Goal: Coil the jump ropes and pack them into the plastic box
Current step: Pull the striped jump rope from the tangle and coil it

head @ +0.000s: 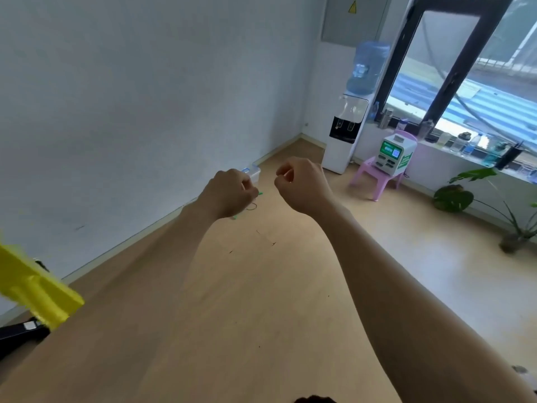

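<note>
Left hand (229, 193): fingers curled, cannot tell whether pinching anything. Jump rope (251, 206), thin cord with green ends, on floor (261, 286) just beyond it, partly hidden. Plastic box (253, 173) farther, by wall. Right hand (302, 184): curled, thumb on forefinger, nothing visible inside.

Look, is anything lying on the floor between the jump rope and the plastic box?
Nothing visible does. The jump rope lies on bare wooden floor just in front of the plastic box by the wall. The left hand hides part of that stretch in this view, so that bit cannot be checked.
</note>
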